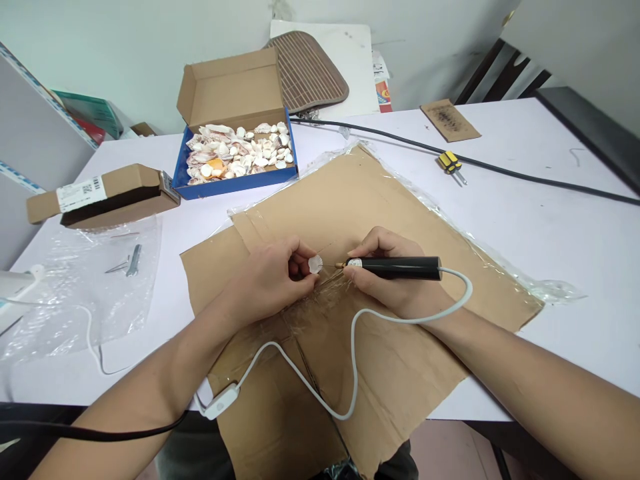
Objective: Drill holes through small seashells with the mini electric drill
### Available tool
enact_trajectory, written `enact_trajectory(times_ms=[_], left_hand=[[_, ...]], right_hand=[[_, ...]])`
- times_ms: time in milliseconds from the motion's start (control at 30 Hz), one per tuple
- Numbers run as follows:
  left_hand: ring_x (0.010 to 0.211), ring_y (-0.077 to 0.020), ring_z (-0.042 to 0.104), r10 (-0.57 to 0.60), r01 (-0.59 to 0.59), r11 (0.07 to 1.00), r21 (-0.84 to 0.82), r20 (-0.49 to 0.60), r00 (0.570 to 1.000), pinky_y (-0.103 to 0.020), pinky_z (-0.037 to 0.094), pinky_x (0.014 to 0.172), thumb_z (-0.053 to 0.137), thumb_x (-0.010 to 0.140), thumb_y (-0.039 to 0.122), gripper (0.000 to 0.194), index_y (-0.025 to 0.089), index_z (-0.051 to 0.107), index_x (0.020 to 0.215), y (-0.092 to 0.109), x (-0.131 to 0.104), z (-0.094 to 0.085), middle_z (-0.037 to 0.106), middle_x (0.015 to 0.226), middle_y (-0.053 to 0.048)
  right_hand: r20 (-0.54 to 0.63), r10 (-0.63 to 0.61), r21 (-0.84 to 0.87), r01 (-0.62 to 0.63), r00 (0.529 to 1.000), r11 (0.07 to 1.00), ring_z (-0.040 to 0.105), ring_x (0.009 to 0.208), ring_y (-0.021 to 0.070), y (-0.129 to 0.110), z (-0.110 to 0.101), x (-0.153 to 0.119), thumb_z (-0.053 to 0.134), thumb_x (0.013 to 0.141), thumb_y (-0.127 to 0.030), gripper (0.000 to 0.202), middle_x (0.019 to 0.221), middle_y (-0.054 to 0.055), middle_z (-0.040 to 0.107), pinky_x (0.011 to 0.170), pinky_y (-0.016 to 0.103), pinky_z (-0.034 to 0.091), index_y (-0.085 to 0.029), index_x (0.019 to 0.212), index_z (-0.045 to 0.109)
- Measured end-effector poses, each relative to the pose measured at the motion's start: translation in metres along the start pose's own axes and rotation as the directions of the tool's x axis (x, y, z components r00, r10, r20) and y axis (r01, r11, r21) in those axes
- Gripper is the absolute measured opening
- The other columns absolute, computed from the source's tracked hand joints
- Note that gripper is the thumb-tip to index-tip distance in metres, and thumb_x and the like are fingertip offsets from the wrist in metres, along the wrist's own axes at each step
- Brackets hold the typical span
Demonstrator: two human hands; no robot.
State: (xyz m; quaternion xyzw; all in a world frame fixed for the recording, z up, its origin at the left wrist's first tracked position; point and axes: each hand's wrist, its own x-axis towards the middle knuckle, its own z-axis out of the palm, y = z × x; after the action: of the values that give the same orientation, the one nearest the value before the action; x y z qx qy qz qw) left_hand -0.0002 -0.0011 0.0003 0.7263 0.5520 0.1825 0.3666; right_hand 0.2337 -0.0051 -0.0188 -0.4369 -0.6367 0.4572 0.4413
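Between the thumb and fingers of my left hand (277, 277) is a small white seashell (315, 265), held upright. My right hand (387, 273) grips a black pen-shaped electric drill (400, 268) like a pencil. A white cord (355, 360) runs from the drill's back end down to an inline switch (223, 401). The drill's thin bit points left at the shell; whether its tip touches or has entered the shell I cannot tell. Both hands are above a flattened cardboard sheet (310, 200) with clear plastic film along its edges.
A blue box (237, 183) full of shells stands open at the back left, beside a brown carton (120, 193). Bubble wrap (120, 287) with small metal tools lies left. Back right are a yellow-handled screwdriver (449, 162), a black cable (500, 170) and a stained cardboard piece (450, 121).
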Motion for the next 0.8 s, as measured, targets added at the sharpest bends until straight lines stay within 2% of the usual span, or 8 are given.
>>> enact_trajectory(times_ms=[133, 333, 633, 800], left_hand=[[0.069, -0.0184, 0.063, 0.006, -0.006, 1.0, 0.004, -0.001, 1.0, -0.035, 0.052, 0.067, 0.077, 0.082, 0.028, 0.017, 0.023, 0.072, 0.098, 0.0004, -0.0002, -0.0003, 0.071, 0.078, 0.002], [0.068, -0.0189, 0.063, 0.012, -0.012, 1.0, -0.013, -0.001, 1.0, -0.036, 0.053, 0.067, 0.076, 0.082, 0.028, 0.018, 0.023, 0.073, 0.099, -0.0015, -0.0001, 0.0014, 0.07, 0.077, 0.002], [0.069, -0.0188, 0.064, 0.012, -0.012, 1.0, -0.006, -0.003, 1.0, -0.035, 0.054, 0.067, 0.077, 0.082, 0.028, 0.017, 0.024, 0.071, 0.098, -0.001, 0.0001, 0.0001, 0.071, 0.078, 0.002], [0.07, -0.0184, 0.064, 0.01, -0.01, 1.0, -0.003, 0.004, 1.0, -0.035, 0.055, 0.068, 0.077, 0.082, 0.028, 0.017, 0.024, 0.072, 0.098, -0.001, -0.0007, -0.0001, 0.072, 0.079, 0.002]], right_hand=[[-0.03, 0.009, -0.03, -0.01, 1.0, 0.999, 0.057, 0.059, 0.0139, -0.0003, 0.0, -0.0003, 0.082, 0.08, -0.029, 0.018, 0.068, -0.001, 0.067, 0.052, 0.029, 0.041, -0.024, 0.077, 0.066], [0.045, -0.009, 0.038, 0.007, 0.999, 0.999, 0.055, 0.056, 0.0126, 0.0001, -0.0003, -0.0003, 0.079, 0.077, -0.025, 0.015, 0.069, -0.002, 0.068, 0.05, 0.028, 0.04, -0.023, 0.082, 0.065], [-0.055, 0.012, -0.072, -0.016, 0.998, 0.997, 0.054, 0.056, 0.0124, -0.0027, 0.0019, 0.0009, 0.083, 0.077, -0.029, 0.016, 0.068, 0.0, 0.07, 0.05, 0.028, 0.037, -0.024, 0.074, 0.067], [-0.006, 0.026, -0.012, -0.026, 1.0, 1.0, 0.054, 0.056, 0.0126, -0.0018, -0.0007, -0.0002, 0.083, 0.078, -0.027, 0.016, 0.068, -0.001, 0.069, 0.05, 0.028, 0.037, -0.023, 0.08, 0.067]])
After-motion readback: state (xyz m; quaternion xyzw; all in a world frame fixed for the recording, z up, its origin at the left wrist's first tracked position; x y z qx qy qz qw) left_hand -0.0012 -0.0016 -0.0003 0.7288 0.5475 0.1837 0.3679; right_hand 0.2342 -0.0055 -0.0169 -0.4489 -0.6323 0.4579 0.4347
